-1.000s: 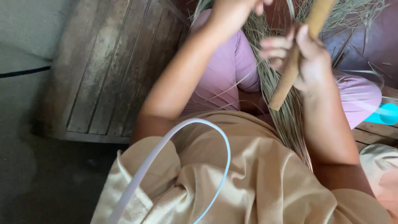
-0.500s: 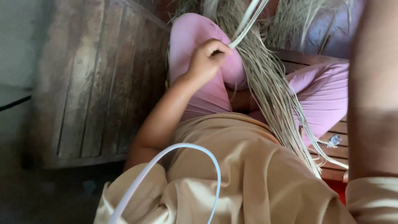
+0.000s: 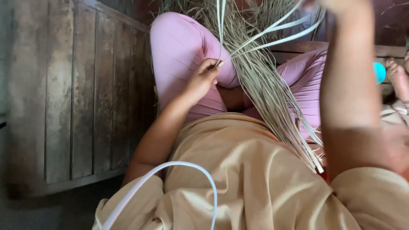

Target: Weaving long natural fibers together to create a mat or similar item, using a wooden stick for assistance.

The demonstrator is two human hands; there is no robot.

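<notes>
left hand [image 3: 203,79] pinching pale strips [image 3: 255,42] over the pink-trousered knee | right hand mostly out of frame, grip unclear | dried straw bundle [image 3: 272,102] lying across lap | turquoise round object [image 3: 378,72] sitting at right on wooden platform [image 3: 76,93]

- No packages, labels, signs or screens show anywhere in the view.
</notes>
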